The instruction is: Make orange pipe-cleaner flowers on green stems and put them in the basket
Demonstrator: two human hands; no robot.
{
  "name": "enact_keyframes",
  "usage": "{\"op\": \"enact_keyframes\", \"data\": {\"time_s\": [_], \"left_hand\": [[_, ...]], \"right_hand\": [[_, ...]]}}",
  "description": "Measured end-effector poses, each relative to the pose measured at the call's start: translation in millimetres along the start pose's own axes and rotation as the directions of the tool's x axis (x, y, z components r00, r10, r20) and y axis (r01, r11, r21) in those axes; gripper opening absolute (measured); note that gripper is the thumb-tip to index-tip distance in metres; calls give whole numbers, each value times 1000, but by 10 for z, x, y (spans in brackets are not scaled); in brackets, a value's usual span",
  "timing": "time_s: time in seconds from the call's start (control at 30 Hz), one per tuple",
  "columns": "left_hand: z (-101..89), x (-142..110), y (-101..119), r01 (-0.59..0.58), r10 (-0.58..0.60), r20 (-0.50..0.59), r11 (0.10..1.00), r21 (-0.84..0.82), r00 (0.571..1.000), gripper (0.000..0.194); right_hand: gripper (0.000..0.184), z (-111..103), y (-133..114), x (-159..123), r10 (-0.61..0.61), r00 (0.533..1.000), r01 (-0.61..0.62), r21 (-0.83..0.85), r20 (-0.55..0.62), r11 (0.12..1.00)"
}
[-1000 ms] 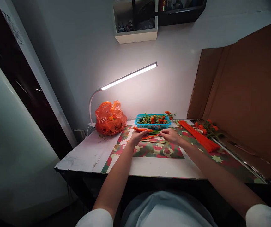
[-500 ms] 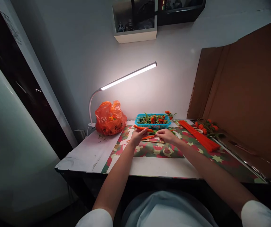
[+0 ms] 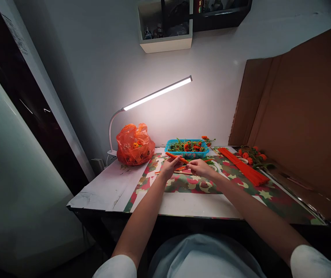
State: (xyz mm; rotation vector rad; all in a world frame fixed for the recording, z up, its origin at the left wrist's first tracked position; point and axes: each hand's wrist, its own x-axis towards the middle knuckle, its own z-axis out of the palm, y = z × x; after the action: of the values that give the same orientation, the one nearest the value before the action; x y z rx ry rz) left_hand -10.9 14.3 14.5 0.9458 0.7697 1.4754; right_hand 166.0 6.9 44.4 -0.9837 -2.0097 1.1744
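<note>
Above the patterned mat, my left hand [image 3: 169,166] is closed around a coiled orange pipe cleaner [image 3: 171,155], whose far end sticks out up and to the left. My right hand [image 3: 199,168] pinches the coil's other end, close beside the left fingertips. Under and between the hands lie more orange strips and a thin wooden stick [image 3: 183,173] on the mat. Just beyond the hands stands a blue basket [image 3: 179,154] of green-stemmed orange flowers. A bundle of straight orange pipe cleaners [image 3: 245,168] lies on the right.
An orange plastic bag [image 3: 135,152] with flowers inside sits at the back left, beside a lit desk lamp [image 3: 159,92]. Finished-looking orange flowers [image 3: 250,156] lie at the right by a large cardboard sheet [image 3: 301,127]. A roll of tape [image 3: 214,168] rests right of my hands.
My right hand has moved slightly left, closer to my left hand, and now grips the coil's near end. The coil tilts down more steeply toward the right.
</note>
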Motion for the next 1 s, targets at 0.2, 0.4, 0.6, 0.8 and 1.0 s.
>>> {"op": "enact_keyframes", "data": {"time_s": [0.2, 0.4, 0.6, 0.8, 1.0], "left_hand": [[-1, 32, 52, -10, 6, -52, 998, -60, 999, 21], [16, 15, 11, -7, 7, 11, 1000, -20, 1000, 25], [46, -27, -3, 41, -40, 76, 999, -11, 996, 26], [69, 1, 67, 58, -61, -36, 995, -85, 997, 31], [83, -10, 21, 3, -3, -1, 998, -60, 1000, 29]], "right_hand": [[29, -65, 92, -57, 6, 998, -11, -80, -66, 997], [27, 54, 37, -51, 42, 999, -42, -6, 21, 999], [28, 139, 26, 13, 77, 997, -78, 104, 16, 992], [30, 65, 111, -59, 61, 998, -59, 102, -17, 993], [31, 152, 108, -26, 31, 999, -28, 100, -30, 995]]}}
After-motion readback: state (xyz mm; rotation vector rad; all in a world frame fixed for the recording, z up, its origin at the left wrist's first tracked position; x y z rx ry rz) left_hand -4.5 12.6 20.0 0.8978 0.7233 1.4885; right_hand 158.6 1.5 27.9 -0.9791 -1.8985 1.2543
